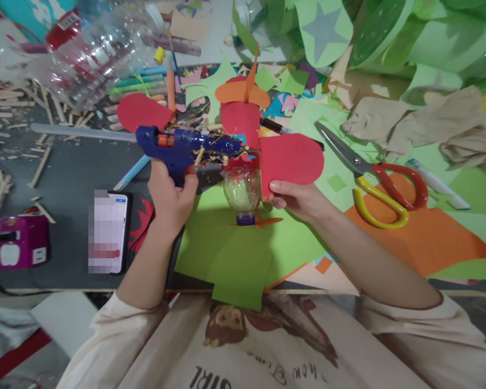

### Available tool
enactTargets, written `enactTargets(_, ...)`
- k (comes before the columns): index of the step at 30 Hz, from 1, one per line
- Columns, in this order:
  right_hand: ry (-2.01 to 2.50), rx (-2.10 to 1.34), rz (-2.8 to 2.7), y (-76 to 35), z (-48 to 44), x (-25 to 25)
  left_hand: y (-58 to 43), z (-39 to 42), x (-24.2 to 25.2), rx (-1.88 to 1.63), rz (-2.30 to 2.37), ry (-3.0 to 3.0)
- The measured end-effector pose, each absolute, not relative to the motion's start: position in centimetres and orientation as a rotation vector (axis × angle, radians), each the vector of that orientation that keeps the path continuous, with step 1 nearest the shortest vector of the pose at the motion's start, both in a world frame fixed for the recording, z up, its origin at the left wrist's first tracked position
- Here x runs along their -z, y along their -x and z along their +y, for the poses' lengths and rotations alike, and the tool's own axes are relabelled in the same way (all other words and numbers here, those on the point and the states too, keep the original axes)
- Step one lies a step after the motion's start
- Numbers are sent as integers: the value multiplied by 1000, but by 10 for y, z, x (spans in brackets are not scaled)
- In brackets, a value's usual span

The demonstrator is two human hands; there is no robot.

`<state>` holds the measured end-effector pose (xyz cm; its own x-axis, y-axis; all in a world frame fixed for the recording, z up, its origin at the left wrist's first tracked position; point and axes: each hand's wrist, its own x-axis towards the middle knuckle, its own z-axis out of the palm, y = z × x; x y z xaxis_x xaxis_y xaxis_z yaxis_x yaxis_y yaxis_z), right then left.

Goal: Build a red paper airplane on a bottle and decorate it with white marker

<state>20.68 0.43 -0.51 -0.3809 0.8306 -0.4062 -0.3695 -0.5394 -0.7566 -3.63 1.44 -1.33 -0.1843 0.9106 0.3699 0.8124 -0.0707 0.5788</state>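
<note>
My left hand [172, 189] is wrapped round the handle of a blue glue gun [186, 143], with a long glue stick out of its back and wood bits stuck to its barrel. The nozzle points right, at the straight edge of a red foam piece [294, 158] with a rounded end. My right hand [294, 197] pinches that piece by its lower left corner. Between my hands lies a clear plastic bottle [243, 189] with a purple cap, its upper part wrapped in red and topped with orange fins [243, 93]. Another rounded red piece [143, 112] lies behind the gun.
Scissors [358, 162] with red and yellow handles lie at right on orange and green sheets. A phone [109, 232] and a magenta box [23, 241] with a cable are at left. Wooden sticks [2, 194], clear bottles [105, 59] and crumpled brown paper [413, 127] surround the work.
</note>
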Motion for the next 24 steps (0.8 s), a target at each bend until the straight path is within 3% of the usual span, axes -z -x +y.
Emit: enactTargets(24,982,-2022,-708,-207,3,5,36,17,17,-1263,1908,-1943)
